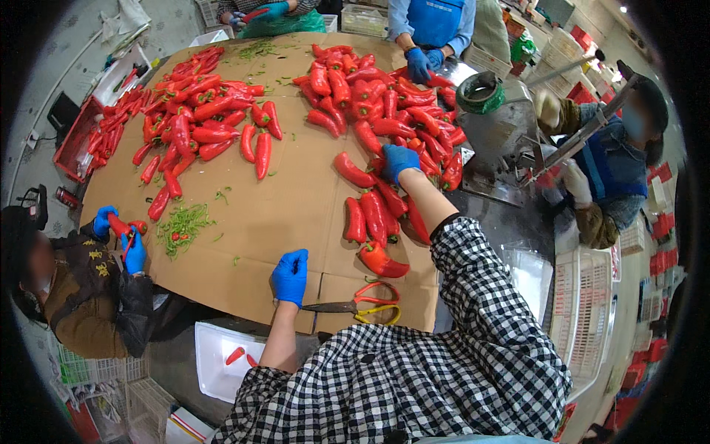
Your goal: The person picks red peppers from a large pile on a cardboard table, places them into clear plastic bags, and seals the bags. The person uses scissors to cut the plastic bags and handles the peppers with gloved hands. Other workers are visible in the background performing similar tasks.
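Note:
My right hand (400, 162), in a blue glove, reaches into the pile of red peppers (388, 111) on the right of the cardboard-covered table (299, 211). Its fingertips are against peppers, and the glove hides whether they grip one. My left hand (290, 277), also gloved in blue, is held over the near edge of the cardboard with its fingers curled in and nothing visible in them. Just right of it lies a pair of scissors (355, 305) with one red and one yellow handle. Several loose peppers (375, 216) lie between the scissors and my right hand.
Another pepper heap (194, 116) and green stems (186, 225) lie left. A co-worker's gloved hands (130, 238) hold a pepper. Gloved hands (421, 64) work across the table. A metal machine (493, 150) stands right, with a person (604, 161) beside it. A white bin (216, 361) sits below.

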Motion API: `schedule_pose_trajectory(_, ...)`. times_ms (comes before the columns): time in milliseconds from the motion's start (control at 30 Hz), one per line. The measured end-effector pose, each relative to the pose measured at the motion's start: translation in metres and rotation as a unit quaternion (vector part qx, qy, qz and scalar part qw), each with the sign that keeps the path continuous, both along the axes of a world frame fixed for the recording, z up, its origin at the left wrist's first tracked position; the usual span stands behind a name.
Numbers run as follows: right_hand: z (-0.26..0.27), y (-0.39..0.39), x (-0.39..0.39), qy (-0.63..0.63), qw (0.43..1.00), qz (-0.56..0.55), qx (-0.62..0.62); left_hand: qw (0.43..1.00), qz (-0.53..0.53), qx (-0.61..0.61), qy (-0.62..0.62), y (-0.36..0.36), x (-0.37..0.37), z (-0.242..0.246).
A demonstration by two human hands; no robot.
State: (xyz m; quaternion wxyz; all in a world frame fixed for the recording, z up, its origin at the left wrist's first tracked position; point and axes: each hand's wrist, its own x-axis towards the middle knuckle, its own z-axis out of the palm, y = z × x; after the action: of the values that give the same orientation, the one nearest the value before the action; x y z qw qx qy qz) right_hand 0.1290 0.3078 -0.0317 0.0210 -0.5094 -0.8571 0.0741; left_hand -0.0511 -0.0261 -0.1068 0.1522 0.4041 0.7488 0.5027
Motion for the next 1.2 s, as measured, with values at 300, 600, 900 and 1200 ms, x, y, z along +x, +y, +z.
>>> schedule_pose_trajectory(300,0.033,-0.085,0.052,0.303,0.953,-0.013,0.018,0.999,-0.018,-0.002,-0.042,0.002,0.0,0.019)
schedule_pose_trajectory(600,0.05,-0.237,0.049,0.662,0.647,0.029,-0.378,0.762,-0.286,-0.036,-0.58,0.019,0.042,0.069)
schedule_pose_trajectory(900,0.0,-0.284,0.085,0.281,0.936,0.069,-0.2,0.921,-0.175,0.091,-0.336,-0.005,0.032,0.117)
schedule_pose_trajectory(1200,-0.036,-0.296,0.065,0.056,0.978,0.173,-0.107,0.946,-0.12,0.122,-0.277,-0.006,0.027,0.118)
